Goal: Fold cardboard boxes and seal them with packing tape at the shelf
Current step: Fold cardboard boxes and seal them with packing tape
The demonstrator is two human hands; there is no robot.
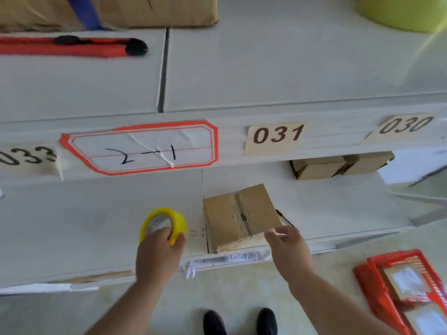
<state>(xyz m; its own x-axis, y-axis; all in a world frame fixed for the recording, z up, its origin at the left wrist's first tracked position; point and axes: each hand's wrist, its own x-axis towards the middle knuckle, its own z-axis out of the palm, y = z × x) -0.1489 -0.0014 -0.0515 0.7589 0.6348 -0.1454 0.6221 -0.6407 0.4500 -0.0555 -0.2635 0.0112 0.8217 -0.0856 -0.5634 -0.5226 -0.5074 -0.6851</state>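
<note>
Head view: your left hand [158, 250] has its fingers curled round the yellow tape roll [162, 224] on the lower shelf [96, 213]. Your right hand [287, 247] hangs relaxed, fingers loose, at the near corner of the taped cardboard box [242, 216], just right of the roll; contact unclear.

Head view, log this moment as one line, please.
left hand: grips yellow packing tape roll | right hand: fingers at small brown cardboard box, contact unclear | box: on white shelf

— Box [242, 216]? 
— Matt brown cardboard, taped seam showing corrugated ribs. 
— Tape roll [162, 224]? 
— Glossy yellow plastic film. 
— Shelf [96, 213]? 
— Smooth, pale, matt board; creased paper label [142, 147] on its edge. Crate [401, 286] looks like orange plastic.
</note>
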